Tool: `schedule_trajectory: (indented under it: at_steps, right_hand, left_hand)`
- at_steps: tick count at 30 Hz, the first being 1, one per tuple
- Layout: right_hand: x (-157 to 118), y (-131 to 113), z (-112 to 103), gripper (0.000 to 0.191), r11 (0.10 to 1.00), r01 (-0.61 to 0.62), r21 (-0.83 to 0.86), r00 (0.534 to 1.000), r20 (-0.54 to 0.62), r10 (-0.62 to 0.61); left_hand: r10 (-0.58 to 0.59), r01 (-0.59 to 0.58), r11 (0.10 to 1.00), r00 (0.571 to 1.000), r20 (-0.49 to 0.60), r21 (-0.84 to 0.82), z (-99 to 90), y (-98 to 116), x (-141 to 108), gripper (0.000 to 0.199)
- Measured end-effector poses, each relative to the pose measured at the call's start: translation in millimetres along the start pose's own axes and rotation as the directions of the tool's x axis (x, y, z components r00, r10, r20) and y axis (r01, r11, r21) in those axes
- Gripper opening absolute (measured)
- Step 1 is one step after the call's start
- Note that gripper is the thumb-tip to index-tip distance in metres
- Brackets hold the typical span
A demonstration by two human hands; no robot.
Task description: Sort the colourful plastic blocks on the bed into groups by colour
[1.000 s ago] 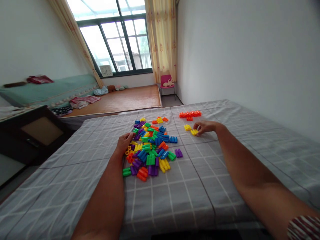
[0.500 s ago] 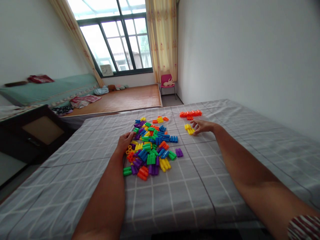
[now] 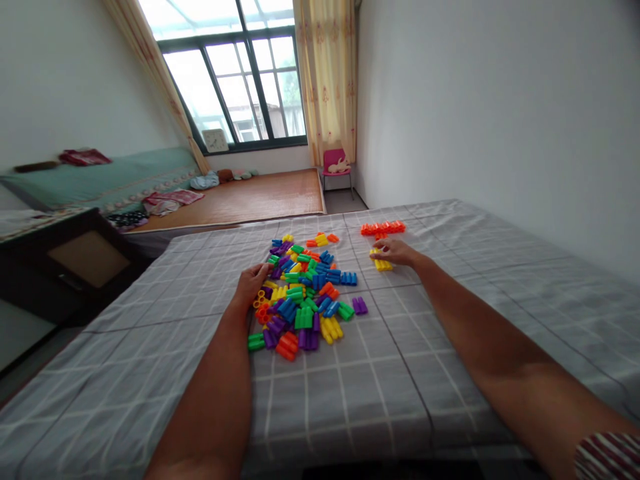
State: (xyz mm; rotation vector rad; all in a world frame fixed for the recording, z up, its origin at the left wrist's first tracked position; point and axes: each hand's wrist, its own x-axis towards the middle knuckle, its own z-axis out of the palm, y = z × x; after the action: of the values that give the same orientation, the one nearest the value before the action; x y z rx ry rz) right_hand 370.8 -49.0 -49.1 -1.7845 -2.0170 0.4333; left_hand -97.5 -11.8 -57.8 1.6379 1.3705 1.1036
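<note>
A loose pile of purple, green, blue, orange and yellow plastic blocks (image 3: 304,317) lies on a grey checked cloth (image 3: 360,393). My left hand (image 3: 253,283) rests against the pile's left edge, fingers closed together; whatever they may hold is hidden. To the right of the pile, my right hand (image 3: 393,251) has its fingertips on the yellow blocks (image 3: 383,265), covering part of them. Just beyond, a row of orange blocks (image 3: 383,229) lies on the cloth. A purple block (image 3: 359,306) sits apart at the pile's right side.
Behind the cloth is a low bed with a brown mat (image 3: 265,193) and some clothes. A dark cabinet (image 3: 75,260) stands at the left. A pink chair (image 3: 334,160) holds a soft toy near the window. A white wall (image 3: 490,113) runs along the right.
My right hand has moved slightly left onto the yellow blocks, which now lie straighter. My left hand stays at the pile's edge.
</note>
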Motion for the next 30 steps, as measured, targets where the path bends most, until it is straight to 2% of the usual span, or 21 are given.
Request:
schedule_trajectory:
  at_steps: [5,9,11,16,20,22,24,26,30]
  right_hand:
    - [0.9,2.8,6.0,0.038,1.0,0.012,-0.023,1.0,0.014,-0.012]
    - [-2.1,3.1,-1.2,0.041,1.0,0.008,0.015,1.0,0.025,-0.009]
    - [-2.7,-2.5,-5.0,0.043,1.0,0.024,0.008,1.0,-0.017,-0.024]
    - [-4.7,-36.6,-3.9,0.039,0.989,0.144,-0.032,0.979,-0.14,-0.147]
    - [-0.8,-73.1,17.4,0.035,0.947,0.318,-0.052,0.943,-0.086,-0.321]
    - [12.0,-88.8,31.8,0.034,0.909,0.407,-0.092,0.912,-0.022,-0.41]
    - [34.5,-101.7,44.7,0.035,0.886,0.438,-0.15,0.897,0.01,-0.442]
    - [63.3,-112.2,55.2,0.038,0.899,0.39,-0.198,0.917,-0.008,-0.399]
    - [113.9,-126.6,72.7,0.049,0.948,0.215,-0.236,0.97,-0.064,-0.236]
  left_hand:
    - [0.003,-0.003,1.0,1.0,-0.013,-0.01,0.8,2.1,-1.4,0.061]
    - [-0.009,0.009,1.0,1.0,-0.011,-0.016,1.8,3.9,-2.3,0.06]
    - [-0.001,0.001,1.0,1.0,-0.014,-0.02,2.1,3.5,-2.2,0.06]
    - [0.024,-0.024,0.999,1.0,-0.011,-0.028,2.9,-0.2,-0.6,0.056]
    - [0.046,-0.046,0.999,0.999,0.006,-0.02,3.6,-0.4,0.3,0.054]
    - [0.064,-0.064,0.998,0.998,0.008,-0.02,4.3,0.0,0.7,0.053]
    - [0.075,-0.075,0.997,0.997,0.002,-0.024,5.2,-0.4,1.1,0.051]
    - [0.077,-0.077,0.996,0.997,-0.005,-0.033,6.5,-2.1,1.4,0.049]
    - [0.088,-0.089,0.995,0.996,-0.015,-0.038,9.4,-7.1,2.1,0.045]
